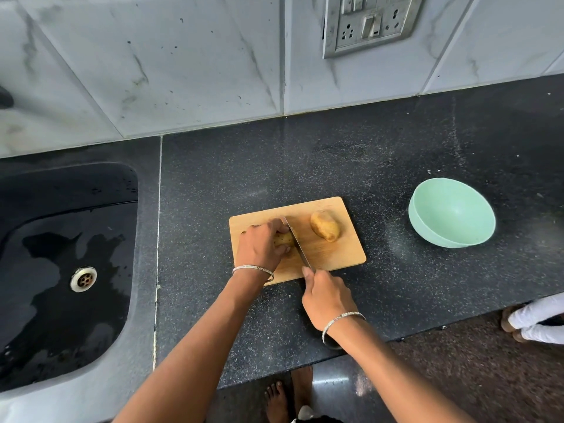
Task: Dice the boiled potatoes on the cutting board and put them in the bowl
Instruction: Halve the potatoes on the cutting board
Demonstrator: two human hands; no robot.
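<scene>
On the speckled black counter (396, 148), your left hand (261, 244) curls over a potato (283, 238) on the wooden cutting board (335, 251). Your right hand (325, 296) grips the knife (297, 244), its blade just beside that potato. A second potato (325, 225) lies whole nearby, with the green bowl (451, 213) to the right, the wet sink (61, 270) to the left and marble tiles (183, 56) behind.

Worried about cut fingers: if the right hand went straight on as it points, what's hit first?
Likely the left hand, gripping the nearer potato beside the knife; depth is unclear.
</scene>
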